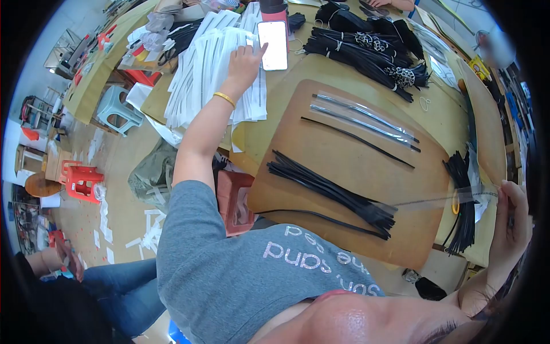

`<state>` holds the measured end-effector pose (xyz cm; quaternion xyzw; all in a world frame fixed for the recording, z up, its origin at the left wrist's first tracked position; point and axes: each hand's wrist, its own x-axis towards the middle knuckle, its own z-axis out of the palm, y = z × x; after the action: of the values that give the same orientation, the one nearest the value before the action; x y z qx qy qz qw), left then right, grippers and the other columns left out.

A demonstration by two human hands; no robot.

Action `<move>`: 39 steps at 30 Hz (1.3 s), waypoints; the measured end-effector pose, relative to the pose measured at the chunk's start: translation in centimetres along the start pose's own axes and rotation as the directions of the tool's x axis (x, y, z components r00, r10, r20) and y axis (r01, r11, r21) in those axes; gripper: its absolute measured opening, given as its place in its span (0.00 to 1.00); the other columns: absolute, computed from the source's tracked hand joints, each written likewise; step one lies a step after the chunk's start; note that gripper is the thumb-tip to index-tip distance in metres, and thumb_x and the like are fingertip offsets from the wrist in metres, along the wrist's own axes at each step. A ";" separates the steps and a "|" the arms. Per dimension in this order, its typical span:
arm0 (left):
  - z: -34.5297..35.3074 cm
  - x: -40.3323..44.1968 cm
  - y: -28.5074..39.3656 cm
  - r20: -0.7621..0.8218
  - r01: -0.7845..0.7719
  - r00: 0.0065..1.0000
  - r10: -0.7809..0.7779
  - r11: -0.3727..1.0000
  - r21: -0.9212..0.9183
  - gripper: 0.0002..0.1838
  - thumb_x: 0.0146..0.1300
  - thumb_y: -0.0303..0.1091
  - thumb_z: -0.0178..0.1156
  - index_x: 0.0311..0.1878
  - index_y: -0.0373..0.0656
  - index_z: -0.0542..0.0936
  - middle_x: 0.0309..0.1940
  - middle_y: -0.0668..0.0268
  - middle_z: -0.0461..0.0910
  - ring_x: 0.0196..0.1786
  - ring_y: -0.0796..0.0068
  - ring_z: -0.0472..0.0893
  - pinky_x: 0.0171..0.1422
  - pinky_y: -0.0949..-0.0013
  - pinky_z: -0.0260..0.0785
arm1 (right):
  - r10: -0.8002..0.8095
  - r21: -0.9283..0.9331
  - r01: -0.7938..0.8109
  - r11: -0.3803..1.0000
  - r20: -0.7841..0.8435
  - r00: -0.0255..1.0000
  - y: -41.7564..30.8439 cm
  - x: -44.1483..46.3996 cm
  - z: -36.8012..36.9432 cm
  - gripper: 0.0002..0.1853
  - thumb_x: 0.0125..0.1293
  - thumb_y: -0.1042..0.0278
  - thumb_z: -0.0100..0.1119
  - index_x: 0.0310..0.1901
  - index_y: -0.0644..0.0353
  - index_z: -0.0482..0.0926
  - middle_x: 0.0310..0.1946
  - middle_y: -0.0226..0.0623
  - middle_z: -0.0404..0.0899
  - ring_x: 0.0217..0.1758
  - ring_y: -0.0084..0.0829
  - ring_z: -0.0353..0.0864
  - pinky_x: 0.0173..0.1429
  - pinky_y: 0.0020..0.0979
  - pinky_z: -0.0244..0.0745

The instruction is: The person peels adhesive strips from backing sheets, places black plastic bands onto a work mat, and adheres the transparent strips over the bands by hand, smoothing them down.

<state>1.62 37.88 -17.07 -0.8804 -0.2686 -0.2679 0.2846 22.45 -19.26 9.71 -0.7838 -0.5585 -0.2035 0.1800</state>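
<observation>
The clear plastic sleeve (427,202), stretched above the brown board (338,149)'s right edge, seems light, flexible and slippery, best held at its end, where the right hand (511,221) pinches it, while the left hand (245,62), fingers apart, touches the smartphone (274,56).

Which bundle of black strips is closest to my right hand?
The outer bundle, between the brown board and your right hand. The middle bundle lies on that board; the far bundles lie beyond it.

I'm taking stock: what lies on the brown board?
Clear-wrapped strips, two loose black strips and a black bundle; a clear band held by the right hand crosses over. Whatever the bundle covers can't be seen.
</observation>
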 end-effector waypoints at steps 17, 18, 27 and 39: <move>-34.6 -7.1 12.0 -0.723 -0.838 0.134 -0.677 0.312 -0.448 0.07 0.71 0.31 0.61 0.50 0.47 0.81 0.52 0.66 0.77 0.57 0.73 0.76 0.49 0.61 0.83 | -0.191 -0.007 0.194 0.981 -0.227 0.955 -4.5 2.9 0.4 0.03 0.67 0.79 0.66 0.41 0.68 0.86 0.29 0.38 0.82 0.27 0.25 0.76 0.30 0.28 0.72; -35.8 -7.3 12.8 -0.699 -0.879 0.092 -0.709 0.273 -0.392 0.07 0.71 0.32 0.61 0.50 0.47 0.81 0.52 0.67 0.77 0.59 0.74 0.76 0.49 0.63 0.83 | -0.167 -0.008 0.170 0.985 -0.243 0.955 -4.5 2.4 0.2 0.03 0.67 0.80 0.65 0.41 0.68 0.86 0.29 0.38 0.82 0.27 0.25 0.76 0.31 0.28 0.72; -36.6 -8.3 15.1 -0.635 -0.923 0.149 -0.758 0.124 -0.364 0.11 0.73 0.41 0.61 0.53 0.48 0.82 0.51 0.68 0.77 0.55 0.71 0.79 0.48 0.61 0.82 | -0.107 -0.071 0.090 0.993 -0.295 0.950 -5.6 -0.7 -1.5 0.04 0.65 0.82 0.66 0.41 0.67 0.86 0.31 0.37 0.83 0.32 0.25 0.77 0.36 0.26 0.74; -36.6 -7.4 16.8 -0.408 -0.532 0.821 -0.400 -0.795 -0.290 0.12 0.74 0.30 0.58 0.55 0.34 0.80 0.51 0.56 0.80 0.49 0.60 0.82 0.52 0.63 0.77 | 0.124 0.128 -0.125 0.984 0.018 0.992 6.3 -5.3 -3.8 0.14 0.79 0.71 0.52 0.61 0.68 0.77 0.57 0.34 0.78 0.57 0.23 0.76 0.62 0.23 0.71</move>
<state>-4.75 0.27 -2.29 -0.4189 0.4129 -0.4769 -0.6531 26.40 -27.43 9.82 -0.8050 -0.5213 -0.1513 0.2396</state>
